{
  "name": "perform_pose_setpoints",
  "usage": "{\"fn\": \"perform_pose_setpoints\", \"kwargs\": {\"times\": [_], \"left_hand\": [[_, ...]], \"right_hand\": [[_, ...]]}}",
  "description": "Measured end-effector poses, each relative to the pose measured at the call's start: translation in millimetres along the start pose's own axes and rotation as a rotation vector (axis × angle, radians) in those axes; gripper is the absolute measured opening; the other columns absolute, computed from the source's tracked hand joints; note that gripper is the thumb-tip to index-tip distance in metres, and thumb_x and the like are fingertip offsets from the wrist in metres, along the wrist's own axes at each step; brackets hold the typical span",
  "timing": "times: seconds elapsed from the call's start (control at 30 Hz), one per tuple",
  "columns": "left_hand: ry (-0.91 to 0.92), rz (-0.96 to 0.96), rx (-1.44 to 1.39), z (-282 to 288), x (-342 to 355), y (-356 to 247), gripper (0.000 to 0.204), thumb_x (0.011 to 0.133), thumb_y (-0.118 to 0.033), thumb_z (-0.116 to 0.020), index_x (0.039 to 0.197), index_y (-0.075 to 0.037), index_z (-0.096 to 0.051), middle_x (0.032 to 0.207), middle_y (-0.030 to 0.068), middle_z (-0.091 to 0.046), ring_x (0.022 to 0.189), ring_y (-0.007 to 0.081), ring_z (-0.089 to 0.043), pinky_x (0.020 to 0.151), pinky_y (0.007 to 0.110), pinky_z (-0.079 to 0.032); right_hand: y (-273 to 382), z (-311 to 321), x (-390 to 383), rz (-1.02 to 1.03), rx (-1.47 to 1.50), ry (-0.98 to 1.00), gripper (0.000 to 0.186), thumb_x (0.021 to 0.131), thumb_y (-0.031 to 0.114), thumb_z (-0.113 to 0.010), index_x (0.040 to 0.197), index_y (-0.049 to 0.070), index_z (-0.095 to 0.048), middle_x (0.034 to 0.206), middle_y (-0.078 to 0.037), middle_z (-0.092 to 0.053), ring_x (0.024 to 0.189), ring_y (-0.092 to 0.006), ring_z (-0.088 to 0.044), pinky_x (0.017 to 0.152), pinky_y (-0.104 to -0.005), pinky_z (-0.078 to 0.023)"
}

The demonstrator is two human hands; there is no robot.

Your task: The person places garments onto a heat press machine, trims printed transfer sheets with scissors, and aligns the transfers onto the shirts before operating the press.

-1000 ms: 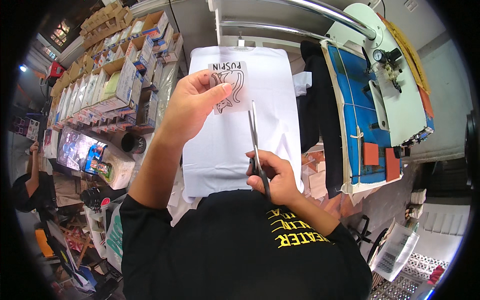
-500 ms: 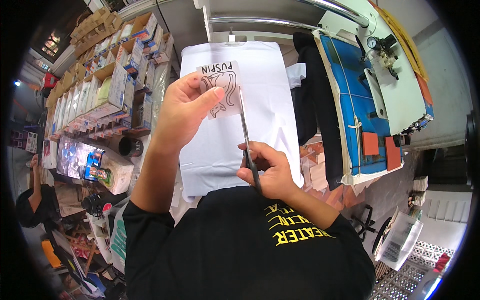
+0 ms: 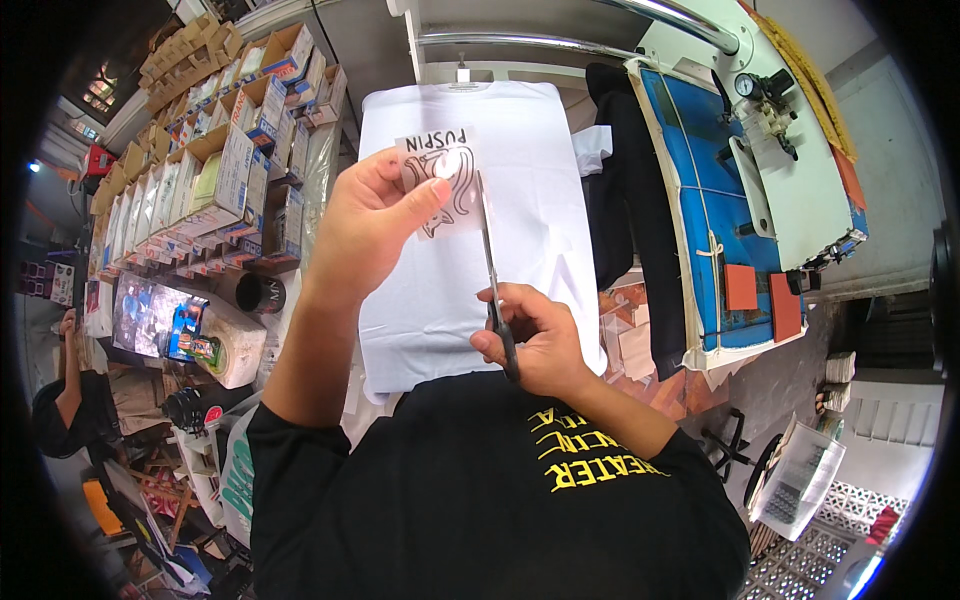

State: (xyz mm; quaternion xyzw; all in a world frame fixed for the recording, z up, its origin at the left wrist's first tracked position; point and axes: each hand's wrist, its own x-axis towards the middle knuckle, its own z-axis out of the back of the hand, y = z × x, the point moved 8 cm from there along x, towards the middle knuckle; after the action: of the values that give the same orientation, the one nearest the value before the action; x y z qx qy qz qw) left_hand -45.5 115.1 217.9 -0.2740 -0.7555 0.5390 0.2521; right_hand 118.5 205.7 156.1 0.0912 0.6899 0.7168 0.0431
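Between thumb and fingers, my left hand pinches a small translucent film sheet printed with a black line drawing of a cat and lettering above it. My right hand grips a pair of scissors by its black handles. The blades point away from me, their tips beside the sheet's right edge; whether they touch it I cannot tell. Both hands are above a white shirt spread flat over a board. My thumb covers part of the drawing.
Boxes of packed sheets are stacked at left, near a dark mug and a propped picture. On the right stands a machine with a blue padded bed and a pressure gauge. Another person's arm shows at far left.
The film sheet has tilted slightly in my left hand and now catches a bright glare. The scissors have shifted very little, and both hands keep their holds.
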Motion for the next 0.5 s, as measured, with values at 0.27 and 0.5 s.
{"fn": "perform_pose_setpoints", "kwargs": {"times": [0.27,0.5], "left_hand": [[0.038,0.004,0.044,-9.0,-8.4,4.5,0.016,0.093,-0.002,-0.063,0.107,0.002,-0.065,0.097,0.0037,-0.069,0.085,0.0064,-0.062,0.077,0.023,-0.049],[0.027,0.018,0.048,-3.9,-9.5,9.1,0.017,0.093,-0.002,-0.063,0.108,0.003,-0.065,0.099,0.0043,-0.069,0.087,0.0071,-0.062,0.079,0.023,-0.050]], "right_hand": [[5.7,4.3,10.7,0.013,0.052,-0.073,0.039,0.082,0.012,-0.080,0.113,0.000,-0.060,0.067,0.003,-0.050,0.058,-0.0033,-0.046,0.051,-0.0215,-0.036],[1.3,1.8,9.9,-0.064,0.046,-0.076,0.037,0.083,0.013,-0.079,0.112,0.000,-0.060,0.060,0.002,-0.055,0.054,-0.0039,-0.050,0.050,-0.0218,-0.039]]}}
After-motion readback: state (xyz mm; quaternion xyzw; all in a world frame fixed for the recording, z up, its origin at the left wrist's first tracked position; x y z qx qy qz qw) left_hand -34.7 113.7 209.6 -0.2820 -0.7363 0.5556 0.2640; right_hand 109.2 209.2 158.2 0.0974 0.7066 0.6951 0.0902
